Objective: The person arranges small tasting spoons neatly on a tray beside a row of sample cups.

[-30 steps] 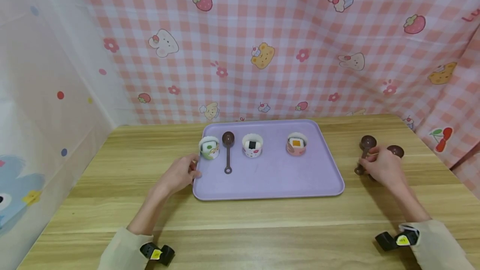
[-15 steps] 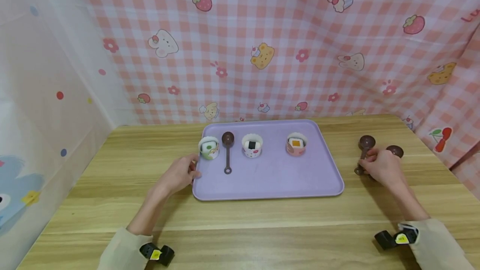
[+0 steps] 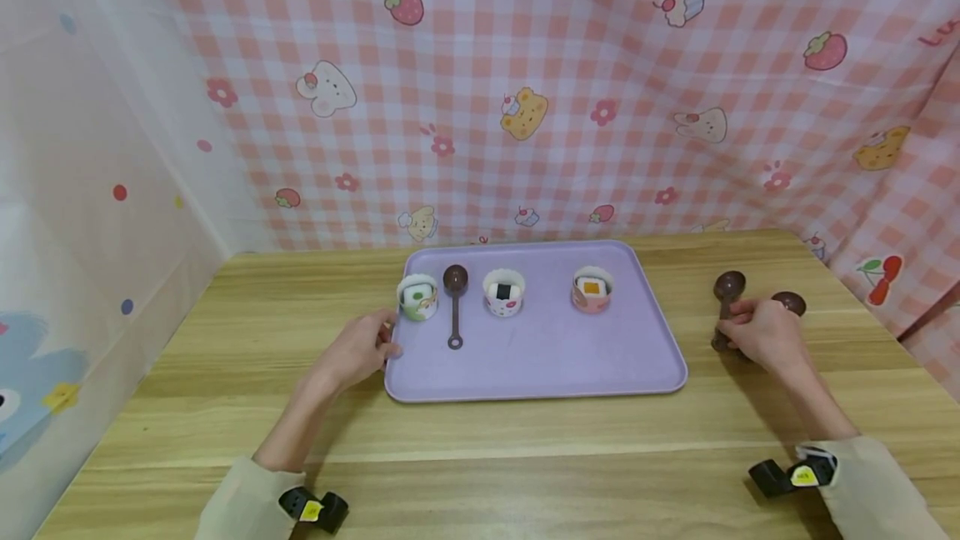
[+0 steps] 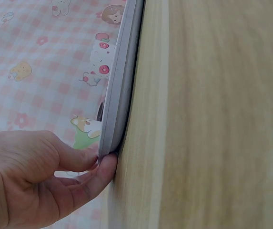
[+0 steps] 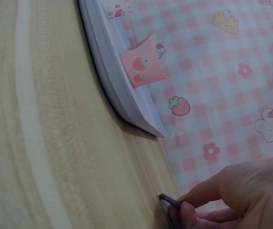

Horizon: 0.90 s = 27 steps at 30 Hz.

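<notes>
In the head view, my left hand (image 3: 362, 347) is at the left edge of the lilac tray (image 3: 525, 369), and the left wrist view has its thumb and finger pinching the rim. Far to the right, my right hand (image 3: 767, 332) pinches the handle of a brown round-bowled spoon (image 3: 730, 284), still low at the tabletop. Another brown spoon (image 3: 790, 303) lies beside it, its handle mostly covered by that hand. On the tray a third spoon (image 3: 455, 279) rests between a green paper cup (image 3: 418, 307) and a white one (image 3: 503, 302).
Toward the tray's right side stands a pink paper cup (image 3: 592, 300). Each cup contains a small white block with a coloured top. A wooden table (image 3: 480, 473) carries everything, with a pink checked curtain (image 3: 465, 90) hanging behind its back edge.
The spoon in my right hand has shifted slightly left at its bowl end. My left hand and the tray look unmoved.
</notes>
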Each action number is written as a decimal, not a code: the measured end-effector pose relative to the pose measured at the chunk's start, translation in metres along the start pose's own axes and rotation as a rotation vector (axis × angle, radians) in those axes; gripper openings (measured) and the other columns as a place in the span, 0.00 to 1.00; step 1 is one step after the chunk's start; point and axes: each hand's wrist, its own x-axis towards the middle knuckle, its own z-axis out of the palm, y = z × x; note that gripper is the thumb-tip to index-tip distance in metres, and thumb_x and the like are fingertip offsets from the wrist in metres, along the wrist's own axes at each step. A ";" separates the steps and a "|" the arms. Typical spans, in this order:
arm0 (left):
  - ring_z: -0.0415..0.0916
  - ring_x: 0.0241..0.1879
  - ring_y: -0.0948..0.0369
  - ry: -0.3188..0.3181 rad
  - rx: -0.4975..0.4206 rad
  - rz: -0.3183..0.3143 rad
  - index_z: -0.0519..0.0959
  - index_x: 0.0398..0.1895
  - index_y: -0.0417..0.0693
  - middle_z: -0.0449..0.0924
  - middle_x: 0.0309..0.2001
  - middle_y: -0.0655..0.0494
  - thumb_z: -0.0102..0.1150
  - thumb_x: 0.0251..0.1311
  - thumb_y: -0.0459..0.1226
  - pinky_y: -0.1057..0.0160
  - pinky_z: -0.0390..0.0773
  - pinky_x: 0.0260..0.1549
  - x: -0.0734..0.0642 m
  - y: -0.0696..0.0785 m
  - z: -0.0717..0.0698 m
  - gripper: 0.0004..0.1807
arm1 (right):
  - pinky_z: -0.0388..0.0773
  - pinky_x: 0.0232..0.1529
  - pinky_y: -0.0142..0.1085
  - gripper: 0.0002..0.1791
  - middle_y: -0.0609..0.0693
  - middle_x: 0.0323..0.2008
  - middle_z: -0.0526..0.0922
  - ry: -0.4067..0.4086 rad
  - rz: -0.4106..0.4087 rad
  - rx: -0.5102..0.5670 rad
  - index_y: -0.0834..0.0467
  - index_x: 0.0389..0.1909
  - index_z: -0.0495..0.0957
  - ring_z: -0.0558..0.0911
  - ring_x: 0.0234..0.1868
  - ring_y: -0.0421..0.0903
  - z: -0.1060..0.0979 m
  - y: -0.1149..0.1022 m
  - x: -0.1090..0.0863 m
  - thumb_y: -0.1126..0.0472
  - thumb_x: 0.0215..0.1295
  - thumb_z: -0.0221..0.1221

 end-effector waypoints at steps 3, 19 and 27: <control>0.77 0.33 0.54 -0.001 -0.002 0.000 0.71 0.58 0.24 0.78 0.36 0.42 0.60 0.64 0.23 0.60 0.84 0.30 0.000 0.000 0.000 0.20 | 0.72 0.20 0.30 0.18 0.53 0.22 0.84 -0.002 0.011 0.004 0.79 0.44 0.75 0.79 0.20 0.38 0.000 0.000 0.000 0.66 0.63 0.61; 0.77 0.31 0.55 -0.003 -0.007 -0.003 0.71 0.57 0.25 0.77 0.36 0.42 0.60 0.64 0.23 0.60 0.83 0.30 0.000 0.001 -0.001 0.19 | 0.73 0.18 0.32 0.18 0.55 0.24 0.83 0.036 0.020 0.066 0.78 0.46 0.74 0.80 0.21 0.40 0.000 -0.002 0.001 0.66 0.65 0.61; 0.77 0.32 0.55 -0.005 -0.015 -0.006 0.71 0.57 0.25 0.77 0.36 0.42 0.60 0.64 0.23 0.60 0.83 0.30 0.000 0.000 0.000 0.19 | 0.76 0.18 0.29 0.20 0.55 0.26 0.83 0.066 -0.004 0.101 0.79 0.48 0.74 0.81 0.20 0.39 -0.001 -0.003 0.002 0.65 0.66 0.61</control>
